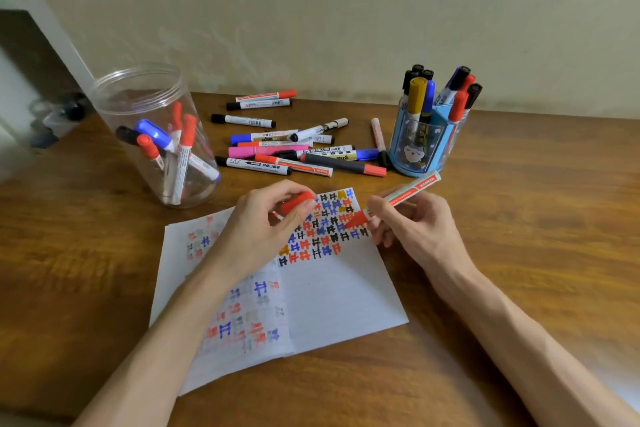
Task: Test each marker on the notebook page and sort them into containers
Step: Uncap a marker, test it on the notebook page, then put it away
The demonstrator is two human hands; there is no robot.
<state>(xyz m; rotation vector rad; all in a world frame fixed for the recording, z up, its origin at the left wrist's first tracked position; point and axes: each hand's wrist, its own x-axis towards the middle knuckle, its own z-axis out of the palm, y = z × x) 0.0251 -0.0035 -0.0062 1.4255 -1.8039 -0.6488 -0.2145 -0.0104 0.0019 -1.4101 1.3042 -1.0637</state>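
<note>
The right hand (412, 225) pinched a slim white-barrelled red marker (401, 196) — its tip below the fingertips — while the left hand (270, 218) curled around its smooth red plastic cap (296, 202).

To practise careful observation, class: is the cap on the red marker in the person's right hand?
No: the left hand pinches the red cap, and the red marker in the right hand shows a bare tip.

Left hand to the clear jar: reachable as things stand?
Probably yes. Only bare table lies between the left hand and the clear jar, though its fingers pinch the red cap, so it isn't free to grasp.
</note>
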